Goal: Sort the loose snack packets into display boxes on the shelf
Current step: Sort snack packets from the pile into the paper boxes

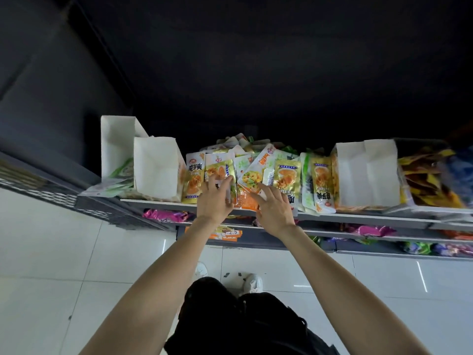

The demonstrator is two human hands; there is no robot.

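Gripping gold plastic snack packets (220, 170) with left hand (213, 201); right hand (275, 210) flat, fingers apart, on orange packet (247, 201).

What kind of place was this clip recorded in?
Most likely a small shop aisle: tiered shelves carry snack packets and white display boxes, an orange price tag hangs below, over a white tiled floor.

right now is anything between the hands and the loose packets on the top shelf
Nothing visible. The left hand already grips a gold packet in the loose pile, and the right hand rests open on the packets beside it. The white display boxes stand to either side, not in front.
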